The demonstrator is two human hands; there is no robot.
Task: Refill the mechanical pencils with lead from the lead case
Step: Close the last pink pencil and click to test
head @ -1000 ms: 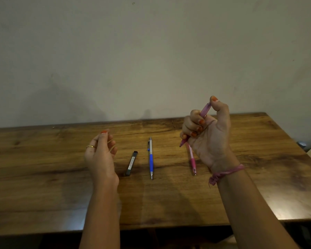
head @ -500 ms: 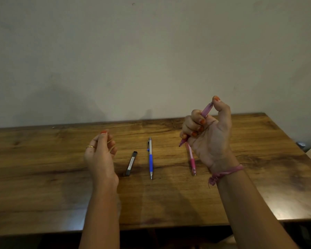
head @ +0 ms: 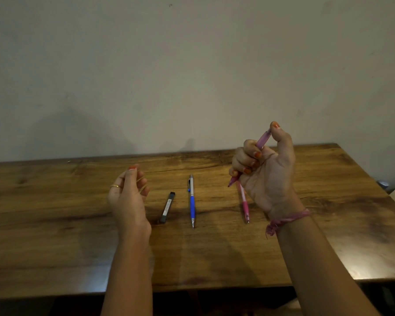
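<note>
The right hand is raised above the wooden table, at about 3 o'clock from the scene's middle. Its fingers are curled around a purple mechanical pencil, and the thumb presses on the pencil's upper end, which points toward 1 o'clock; the tip pokes out below the little finger toward 7 o'clock. A pink thread band circles that wrist.

The left hand hovers above the table at about 9 o'clock, held edge-on, fingers loosely curled with fingertips close to the thumb; whether anything lies between them cannot be told. A gold ring sits on one finger.

Three things lie flat on the table between the hands. The black lead case is nearest the left hand. At its 3 o'clock lies a blue and silver mechanical pencil, tip toward 6 o'clock. Further toward 3 o'clock, partly hidden behind the right hand, lies a pink mechanical pencil, tip toward 6 o'clock too.
</note>
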